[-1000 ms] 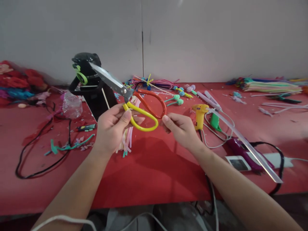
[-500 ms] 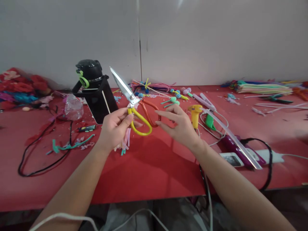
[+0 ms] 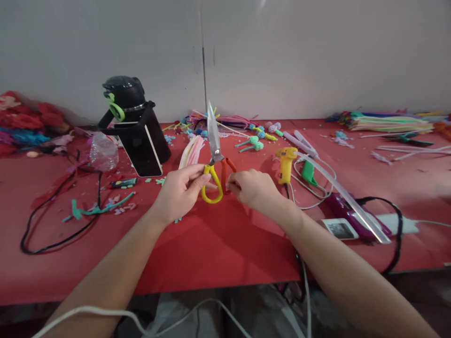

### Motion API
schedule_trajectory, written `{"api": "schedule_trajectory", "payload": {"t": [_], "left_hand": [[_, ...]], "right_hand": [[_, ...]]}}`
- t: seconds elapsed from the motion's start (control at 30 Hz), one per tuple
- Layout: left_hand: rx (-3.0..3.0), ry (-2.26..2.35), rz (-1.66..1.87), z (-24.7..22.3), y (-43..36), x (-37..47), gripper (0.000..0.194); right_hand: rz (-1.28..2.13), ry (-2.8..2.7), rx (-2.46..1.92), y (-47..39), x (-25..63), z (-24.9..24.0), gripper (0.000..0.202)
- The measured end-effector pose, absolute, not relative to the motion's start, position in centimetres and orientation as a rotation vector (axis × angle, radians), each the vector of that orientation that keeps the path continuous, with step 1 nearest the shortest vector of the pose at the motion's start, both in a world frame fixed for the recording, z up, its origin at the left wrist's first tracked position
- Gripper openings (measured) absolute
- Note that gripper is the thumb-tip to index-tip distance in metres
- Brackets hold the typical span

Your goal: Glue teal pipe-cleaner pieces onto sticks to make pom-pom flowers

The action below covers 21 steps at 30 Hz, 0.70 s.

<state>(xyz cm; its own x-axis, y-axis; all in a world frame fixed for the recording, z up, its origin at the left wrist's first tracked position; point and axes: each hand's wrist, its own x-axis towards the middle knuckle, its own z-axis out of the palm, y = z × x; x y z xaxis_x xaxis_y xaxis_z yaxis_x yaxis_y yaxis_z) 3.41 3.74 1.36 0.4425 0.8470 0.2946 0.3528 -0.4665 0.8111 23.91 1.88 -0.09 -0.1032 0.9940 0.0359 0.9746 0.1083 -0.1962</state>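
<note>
A pair of scissors (image 3: 213, 136) is held upright above the table, with its steel blades pointing up. My left hand (image 3: 181, 190) is closed, pinching the yellow handle loop between thumb and fingers. The red-orange loop is gripped by my right hand (image 3: 255, 188), whose curled fingers hide part of it. Behind my left hand lies a bundle of pale pink and cream pipe cleaners (image 3: 192, 151), partly covered by that hand.
On the left stand a black holder (image 3: 141, 148) and a crumpled clear plastic bottle (image 3: 104, 152). A yellow glue gun (image 3: 287, 164) with a long clear stick is at right, near a purple device (image 3: 340, 211). Bundled pipe cleaners (image 3: 387, 123) lie at the far right.
The scissors have turned from leaning left to nearly upright and shifted slightly right. My right fingers, loosely spread at the red-orange loop before, have curled onto it.
</note>
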Motion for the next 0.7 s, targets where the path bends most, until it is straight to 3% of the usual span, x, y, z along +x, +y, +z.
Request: {"api": "schedule_trajectory", "payload": {"t": [0.1, 0.23, 0.47, 0.6, 0.67, 0.7], "left_hand": [[1.947, 1.001, 1.011, 1.2, 3.9, 3.4, 0.015], [1.75, 1.005, 1.24, 1.0, 4.9, 2.7, 0.021], [1.584, 1.027, 1.61, 0.7, 7.6, 0.3, 0.028], [1.511, 0.917, 1.633, 1.2, 7.9, -0.7, 0.031], [1.477, 0.859, 1.527, 1.5, 7.5, -0.7, 0.033], [1.478, 0.84, 1.443, 1.5, 7.2, -0.6, 0.034]], "right_hand": [[0.393, -2.054, -1.672, 2.0, 24.9, -1.1, 0.017], [0.528, -1.727, -1.277, 2.3, 25.7, -1.9, 0.035], [0.514, -1.751, -1.445, 2.6, 25.9, -2.5, 0.059], [0.796, -1.695, -1.238, 2.8, 25.7, -3.0, 0.021], [1.099, -1.518, -1.048, 2.7, 25.2, -2.8, 0.052], [1.248, -1.421, -0.973, 2.6, 24.9, -2.7, 0.057]]}}
